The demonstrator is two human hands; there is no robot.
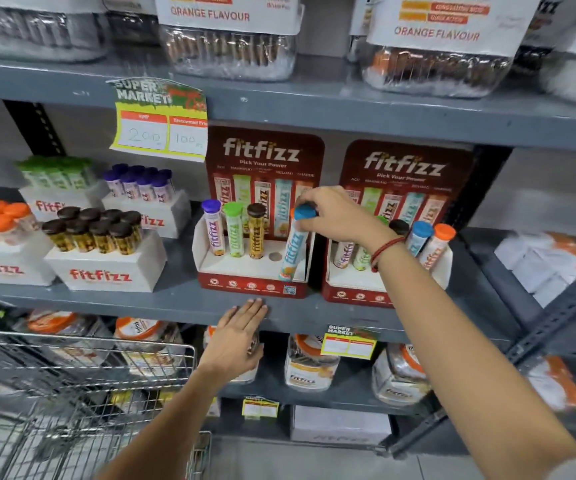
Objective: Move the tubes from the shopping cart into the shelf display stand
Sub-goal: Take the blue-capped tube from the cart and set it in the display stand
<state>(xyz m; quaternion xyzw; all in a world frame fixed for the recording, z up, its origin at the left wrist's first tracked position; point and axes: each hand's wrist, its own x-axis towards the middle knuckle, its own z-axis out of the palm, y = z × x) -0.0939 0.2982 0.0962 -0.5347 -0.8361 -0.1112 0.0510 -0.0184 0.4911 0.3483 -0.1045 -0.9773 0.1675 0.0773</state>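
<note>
A red fitfizz display stand (pixel 251 284) sits on the middle grey shelf. Three tubes stand in its holes: a purple-capped tube (pixel 213 226), a green-capped tube (pixel 234 228) and a brown-capped tube (pixel 256 230). One hole (pixel 275 256) beside them is empty. My right hand (pixel 335 213) grips the cap of a blue-capped tube (pixel 293 245), held tilted with its lower end at the stand's front right. An orange-capped tube is partly hidden behind it. My left hand (pixel 236 337) lies flat with its fingertips on the shelf's front edge. The wire shopping cart (pixel 82 386) is at lower left; its contents are not visible.
A second red display stand (pixel 359 292) holding several tubes stands just right of the first. White fitfizz boxes (pixel 102 268) with capped tubes fill the shelf's left side. Jars line the shelves above and below. A grey shelf upright (pixel 556 323) slants at the right.
</note>
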